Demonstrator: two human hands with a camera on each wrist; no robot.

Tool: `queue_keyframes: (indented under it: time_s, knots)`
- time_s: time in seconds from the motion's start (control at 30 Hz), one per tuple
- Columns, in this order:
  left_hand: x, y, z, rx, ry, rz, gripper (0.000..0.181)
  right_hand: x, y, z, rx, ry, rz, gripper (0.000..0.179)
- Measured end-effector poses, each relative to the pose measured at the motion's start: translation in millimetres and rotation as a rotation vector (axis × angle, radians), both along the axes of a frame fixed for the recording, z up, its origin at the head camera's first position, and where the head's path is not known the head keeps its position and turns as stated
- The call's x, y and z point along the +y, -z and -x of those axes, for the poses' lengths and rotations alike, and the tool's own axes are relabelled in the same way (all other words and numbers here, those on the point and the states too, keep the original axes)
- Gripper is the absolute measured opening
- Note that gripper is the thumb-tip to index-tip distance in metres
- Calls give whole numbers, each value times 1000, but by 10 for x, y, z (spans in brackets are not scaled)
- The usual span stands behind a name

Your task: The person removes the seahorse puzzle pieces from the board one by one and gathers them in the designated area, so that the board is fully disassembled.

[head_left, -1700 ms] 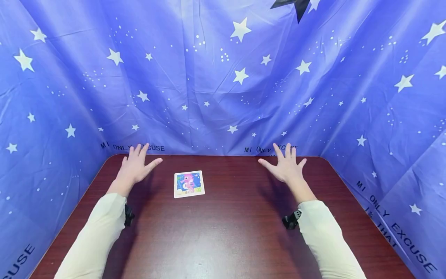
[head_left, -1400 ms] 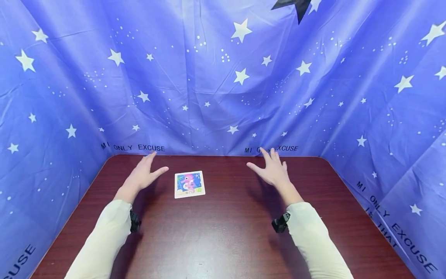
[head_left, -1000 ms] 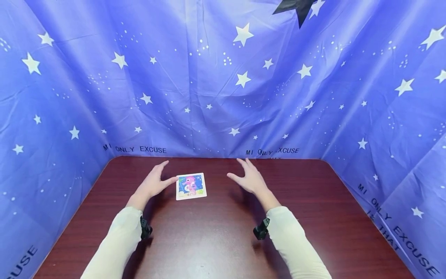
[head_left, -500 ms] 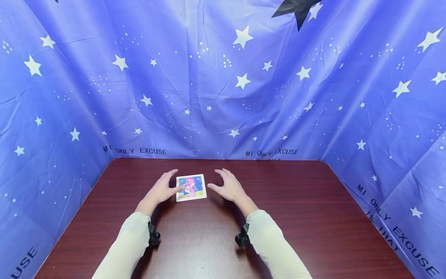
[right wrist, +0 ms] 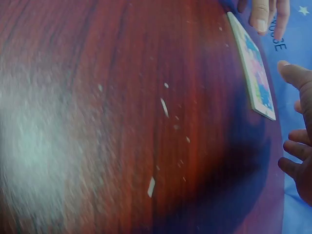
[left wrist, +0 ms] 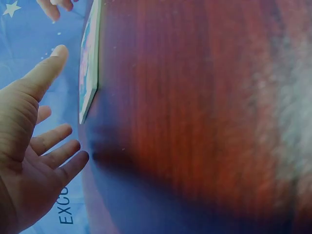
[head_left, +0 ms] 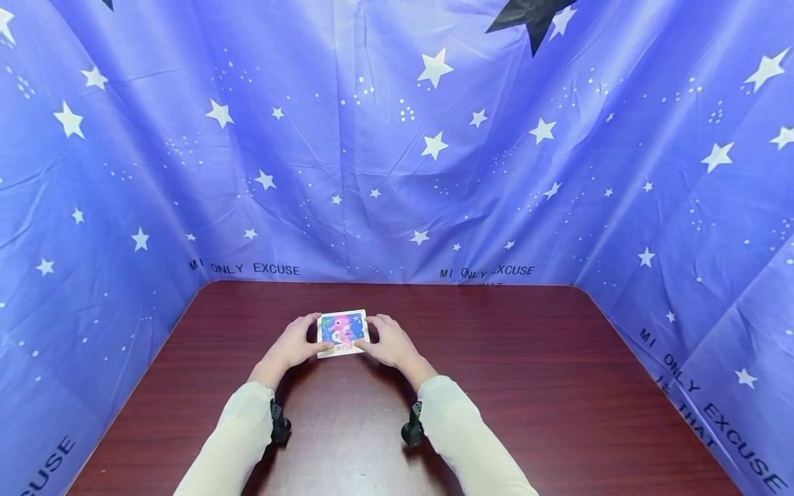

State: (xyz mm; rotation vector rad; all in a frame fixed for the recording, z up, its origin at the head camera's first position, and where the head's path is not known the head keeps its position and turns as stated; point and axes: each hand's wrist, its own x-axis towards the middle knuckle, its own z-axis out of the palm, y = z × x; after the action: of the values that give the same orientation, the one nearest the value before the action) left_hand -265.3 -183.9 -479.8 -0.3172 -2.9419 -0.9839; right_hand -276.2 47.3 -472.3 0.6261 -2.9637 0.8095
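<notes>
A thin square picture board [head_left: 343, 325] with a pink seahorse on blue and a white border lies on the dark red-brown table [head_left: 527, 393]. My left hand [head_left: 290, 346] is at its left side, thumb overlapping the near left corner in the head view. At the right side is my right hand [head_left: 393, 344], its thumb over the near right corner there. Both wrist views show the fingers loosely spread, with a gap between each thumb and the board's edge [left wrist: 90, 68]. No fingers are curled round the board.
A blue curtain [head_left: 384, 165] with white stars hangs behind the table and along both sides. Black wrist cameras [head_left: 280, 423] sit at both cuffs. Small pale marks [right wrist: 151, 187] dot the tabletop in the right wrist view.
Both hands have come inward from the far left and right of the table to the board's two sides. Their widely spread fingers have drawn together somewhat. The board stays in place.
</notes>
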Motion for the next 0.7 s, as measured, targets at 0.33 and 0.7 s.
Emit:
queue_keyframes:
  time_s: [0.33,0.7]
  knots:
    - [60,61,-47,-47,-18,84,79,-136,120,2,-12,0,-87,59]
    - [113,29,-26,-63,-20,135,73,-112,156,-21,42,-53,-227,55]
